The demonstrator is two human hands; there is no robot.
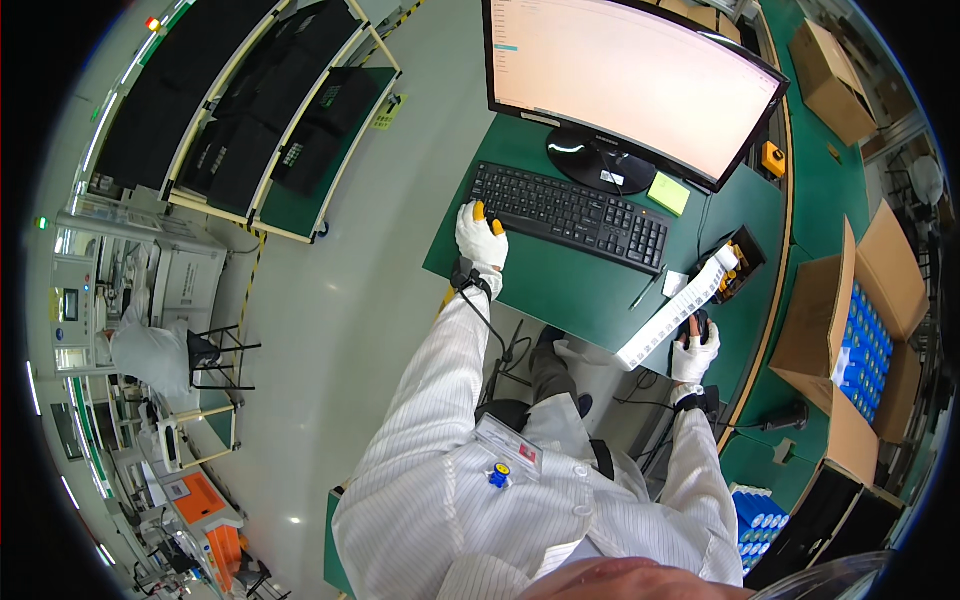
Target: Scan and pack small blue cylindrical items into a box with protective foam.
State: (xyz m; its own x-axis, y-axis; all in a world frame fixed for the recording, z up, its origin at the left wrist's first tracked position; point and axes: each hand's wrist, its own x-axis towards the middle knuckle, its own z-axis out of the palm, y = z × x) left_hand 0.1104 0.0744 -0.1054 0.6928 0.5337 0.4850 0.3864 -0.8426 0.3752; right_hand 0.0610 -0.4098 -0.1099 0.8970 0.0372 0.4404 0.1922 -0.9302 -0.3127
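My left hand (480,238), in a white glove with orange fingertips, rests at the near left corner of the black keyboard (570,215). Two of its fingertips show apart, and I see nothing held in it. My right hand (695,355), also gloved, lies over a black computer mouse (697,324) near the right side of the green desk (560,300). A long strip of printed white labels (668,322) runs beside the right hand, from a black box (745,262) to the desk's front edge. Black bands circle both wrists.
Behind the keyboard stands a large lit monitor (640,75); a yellow-green note pad (669,194) and a pen (646,289) lie nearby. An open carton (812,335) with blue items stands right, near a black handheld device (785,417). A rack (265,215) is far left.
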